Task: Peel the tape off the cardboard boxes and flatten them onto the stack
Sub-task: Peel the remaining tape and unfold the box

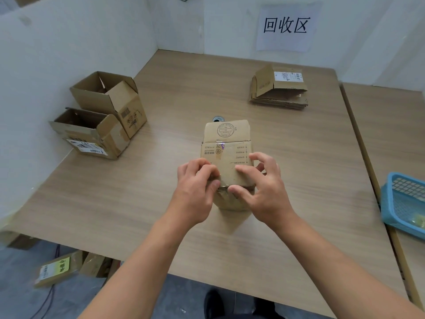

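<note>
A small brown cardboard box [226, 155] with printed marks stands in the middle of the table, its far flap raised. My left hand [195, 187] grips its near left corner, fingers curled over the top and thumb on the near edge. My right hand [259, 183] holds the near right corner, index finger lying on the top face and thumb at the near edge. Clear tape runs along the box's near edge under my thumbs. A stack of flattened boxes [279, 88] lies at the far right of the table.
Two open cardboard boxes [108, 97] [92, 134] stand at the table's left against the white wall. A blue plastic basket [404, 203] sits on the adjoining table at right. More cardboard [57, 270] lies on the floor at lower left. A round cable hole [217, 118] sits behind the box.
</note>
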